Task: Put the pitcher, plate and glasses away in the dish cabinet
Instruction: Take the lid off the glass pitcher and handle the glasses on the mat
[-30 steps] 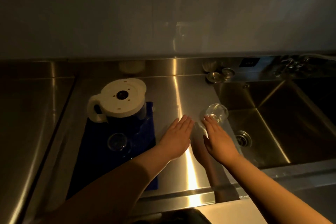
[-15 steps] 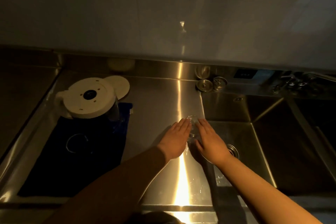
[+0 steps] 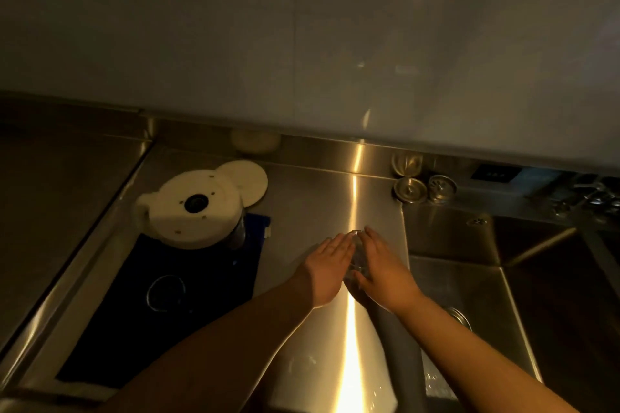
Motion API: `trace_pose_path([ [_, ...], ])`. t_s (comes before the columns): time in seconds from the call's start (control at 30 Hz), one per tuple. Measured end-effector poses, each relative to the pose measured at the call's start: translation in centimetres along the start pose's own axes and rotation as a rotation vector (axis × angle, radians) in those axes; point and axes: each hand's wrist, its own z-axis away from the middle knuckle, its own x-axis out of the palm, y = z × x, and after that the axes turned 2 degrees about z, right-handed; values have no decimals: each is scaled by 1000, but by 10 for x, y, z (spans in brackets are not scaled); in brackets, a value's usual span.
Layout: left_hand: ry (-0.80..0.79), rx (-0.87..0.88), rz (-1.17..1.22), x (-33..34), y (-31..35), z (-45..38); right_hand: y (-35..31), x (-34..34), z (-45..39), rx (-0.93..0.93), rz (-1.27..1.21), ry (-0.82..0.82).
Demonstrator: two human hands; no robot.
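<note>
A clear glass [image 3: 357,253] stands on the steel counter [image 3: 322,198] beside the sink edge. My left hand [image 3: 327,266] and my right hand [image 3: 385,270] are flat with straight fingers, one palm against each side of it, so most of the glass is hidden. To the left, a pitcher with a white lid [image 3: 194,208] stands on a dark blue mat [image 3: 208,305]. A second clear glass [image 3: 166,292] stands on the mat in front of it. A white plate [image 3: 247,178] lies behind the pitcher, partly covered by it.
A deep steel sink [image 3: 476,282] opens right of my hands, its drain partly hidden by my right forearm. Two metal drain stoppers [image 3: 410,189] sit on the ledge behind it. A white wall rises at the back. A lower steel surface [image 3: 57,184] lies far left.
My hands moved forward until the glass, earlier beyond my fingertips, sits between my palms. The camera tilted up and shifted right, so pitcher and mat appear further left.
</note>
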Motion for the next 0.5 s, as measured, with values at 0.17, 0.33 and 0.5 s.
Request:
trace_pose_path([
  [0.17,-16,25,44,-9,-44,-15,-18,3,-39,46,-19,-4],
  [0.33,-12,49,88,-22,-88,-34,-33,7,-80,64,-21,-5],
  [0.5,-27,99,9,-30,-128,-46,-55,16,-117,114,-48,38],
])
